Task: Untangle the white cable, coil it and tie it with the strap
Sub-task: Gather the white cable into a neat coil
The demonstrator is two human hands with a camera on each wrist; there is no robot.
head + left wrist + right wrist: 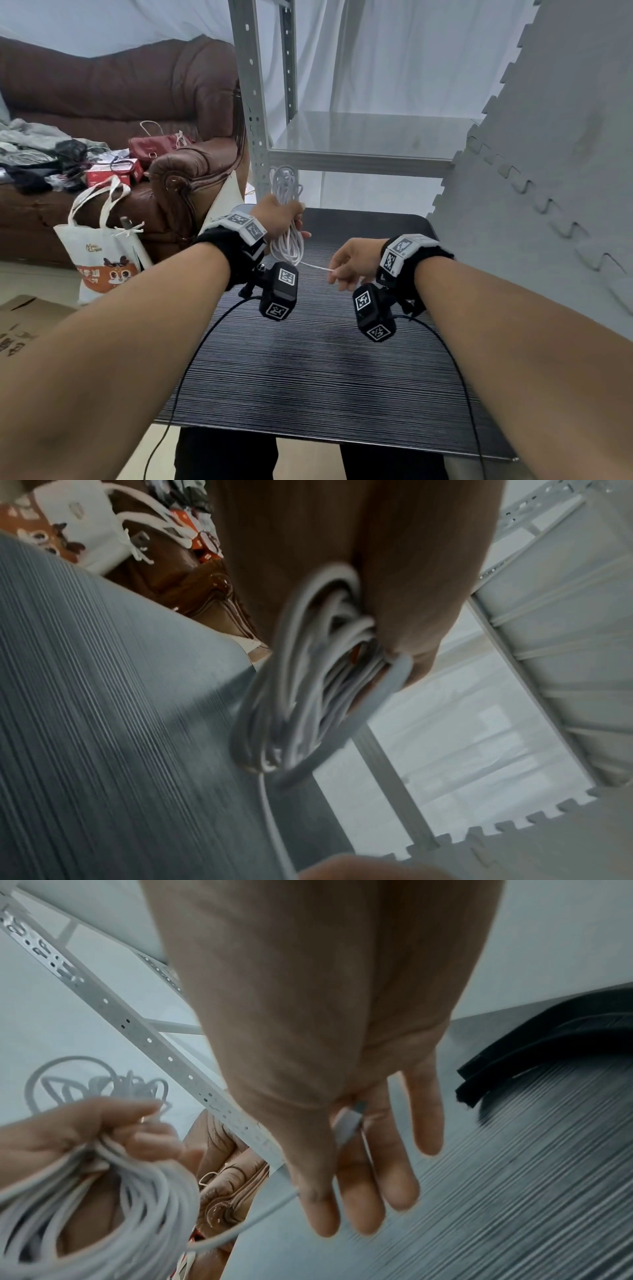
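Note:
The white cable is gathered in a long coil that hangs above the far part of the dark table. My left hand grips the coil round its middle, with loops sticking up above the fist. In the left wrist view a wider, flat pale band curves beside the coil at my fingertips. One loose strand runs right from the coil to my right hand, which pinches it. The right wrist view shows the cable's white end piece under my thumb and the coil at lower left.
A grey metal shelf rack stands just behind the table. Grey foam mats lean at the right. A brown sofa with clutter, a white tote bag and a cardboard box are at the left. Black camera wires trail over the table.

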